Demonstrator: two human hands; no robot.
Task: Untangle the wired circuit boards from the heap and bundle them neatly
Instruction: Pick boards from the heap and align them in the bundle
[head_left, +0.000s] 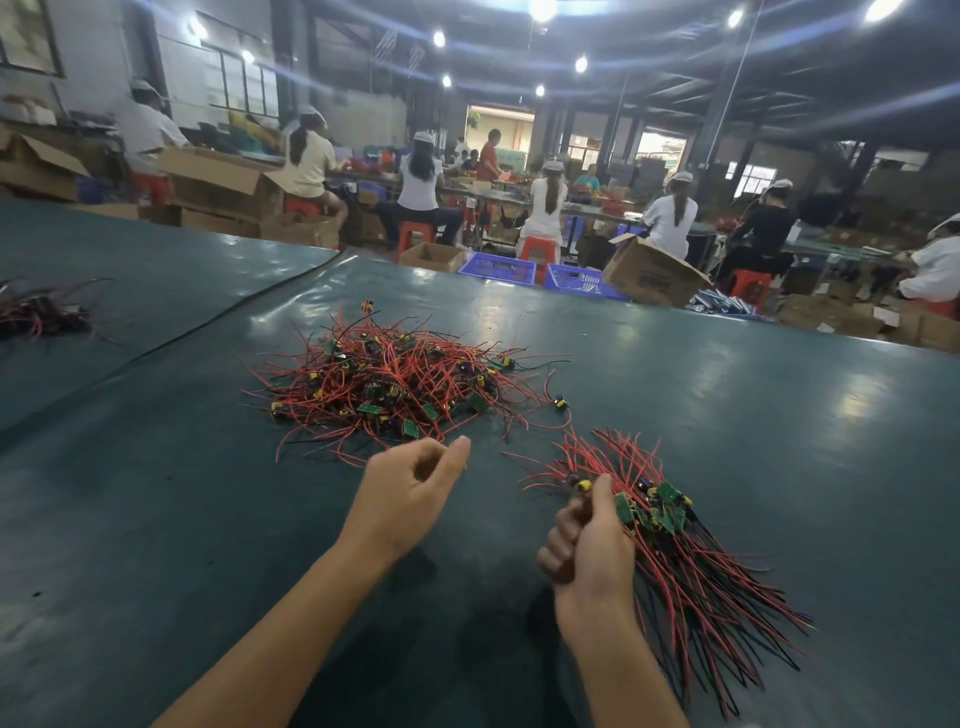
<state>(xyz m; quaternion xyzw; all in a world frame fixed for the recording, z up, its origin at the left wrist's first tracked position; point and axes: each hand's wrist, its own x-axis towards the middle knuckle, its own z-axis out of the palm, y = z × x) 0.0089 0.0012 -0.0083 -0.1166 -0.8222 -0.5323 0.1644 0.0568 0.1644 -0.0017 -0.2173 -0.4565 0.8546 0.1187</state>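
Observation:
A tangled heap (395, 387) of small green circuit boards with red and black wires lies on the dark green table (156, 519), straight ahead of me. My left hand (410, 493) hovers just in front of the heap's near edge, fingers loosely curled, holding nothing. My right hand (592, 540) grips a bundle (670, 540) of boards at their middle. The bundle's boards sit together by my thumb, with red wire ends fanning up and longer red and black wires trailing down to the right.
A second small tangle of wires (41, 314) lies at the table's far left. A seam (208, 325) runs diagonally across the table cover. Beyond the far edge stand blue crates (498, 270), cardboard boxes (652, 273) and several seated workers.

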